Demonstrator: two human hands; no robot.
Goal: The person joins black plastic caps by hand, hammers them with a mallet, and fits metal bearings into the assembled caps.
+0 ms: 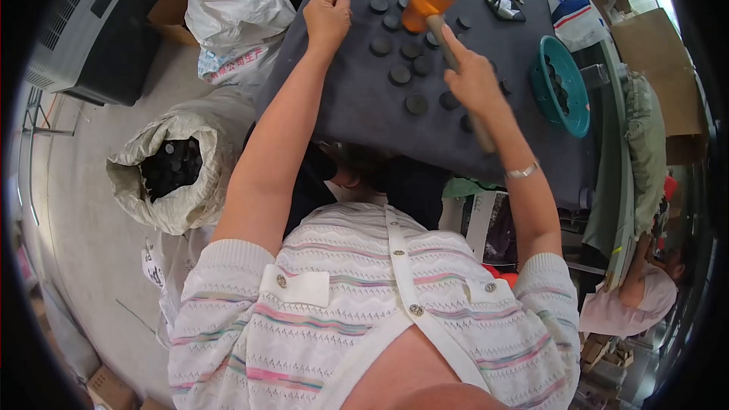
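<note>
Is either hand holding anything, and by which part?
The right hand holds an amber-headed mallet around the middle of its handle. The left hand is curled; whether it holds anything cannot be told.

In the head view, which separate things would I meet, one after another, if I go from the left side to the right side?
Open off-white woven sack → amber-headed, pale-handled mallet → teal plastic basket → large brown cardboard.
</note>
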